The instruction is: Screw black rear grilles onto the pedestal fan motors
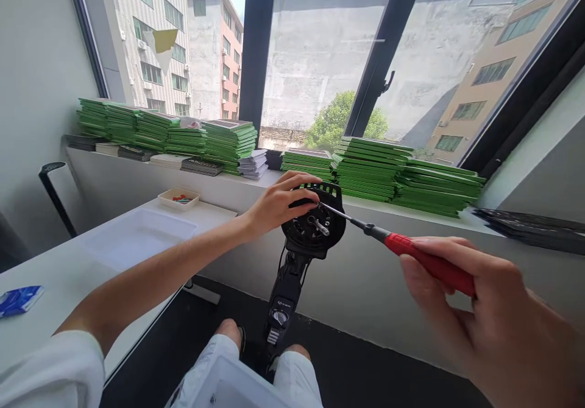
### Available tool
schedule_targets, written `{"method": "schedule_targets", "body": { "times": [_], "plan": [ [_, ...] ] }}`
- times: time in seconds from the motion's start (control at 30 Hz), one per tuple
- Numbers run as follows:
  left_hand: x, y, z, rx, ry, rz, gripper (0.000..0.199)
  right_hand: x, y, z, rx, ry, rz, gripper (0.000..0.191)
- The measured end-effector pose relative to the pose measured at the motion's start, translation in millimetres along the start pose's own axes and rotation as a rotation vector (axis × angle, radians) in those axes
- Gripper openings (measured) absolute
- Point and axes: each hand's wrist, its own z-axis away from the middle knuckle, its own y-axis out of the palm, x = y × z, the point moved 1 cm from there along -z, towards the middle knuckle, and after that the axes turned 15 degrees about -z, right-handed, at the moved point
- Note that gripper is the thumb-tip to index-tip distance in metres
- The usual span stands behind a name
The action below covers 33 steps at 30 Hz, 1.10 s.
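In my right hand [479, 298] is a screwdriver [425, 262] with a red handle and a long metal shaft. The shaft slants up and left, its tip meeting the upper part of a round black part [304, 234]. My left hand [283, 198] grips this part at its upper left, with thumb and forefinger close to the screwdriver tip. Whether the fingertips also pinch a screw is too small to tell. A metal piece shows at the part's centre. Below it runs a black stem [287, 286] with a silver dial [280, 317], standing between my knees.
On the white table [137, 323] at left are a small tray [179, 199] of red and grey pieces, a shallow translucent tray [141, 234] and a blue packet [19, 300]. Green stacks [370, 167] line the windowsill behind. A white bin [242, 390] rests on my lap.
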Motion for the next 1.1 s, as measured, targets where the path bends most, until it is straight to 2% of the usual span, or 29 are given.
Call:
{"method": "schedule_targets", "body": {
  "times": [0.1, 0.17, 0.47, 0.6, 0.77, 0.97, 1.1],
  "plan": [
    [1, 0.5, 0, -0.006, 0.006, -0.005, 0.011, -3, 9, -12, 0.047, -0.167, -0.151, 0.021],
    [1, -0.1, 0, -0.023, 0.016, -0.005, 0.011, -5, 12, -14, 0.079, -0.219, -0.215, 0.018],
    [1, 1.6, 1, -0.034, 0.010, -0.009, 0.011, 0, 2, -18, 0.130, -0.227, -0.094, 0.012],
    [1, 1.1, 0, -0.030, 0.004, -0.002, 0.012, 2, 1, -30, 0.156, -0.326, -0.086, 0.011],
    [2, 0.9, 0, -0.032, 0.011, -0.002, 0.012, 7, -1, -49, 0.280, -0.482, -0.072, 0.010],
    [1, 0.2, 0, -0.029, 0.026, -0.009, 0.015, 8, -11, -54, 0.233, -0.471, -0.066, 0.008],
    [1, -0.2, 1, -0.008, 0.016, -0.014, 0.017, 9, -11, -52, 0.247, -0.454, -0.076, 0.009]
  ]
}}
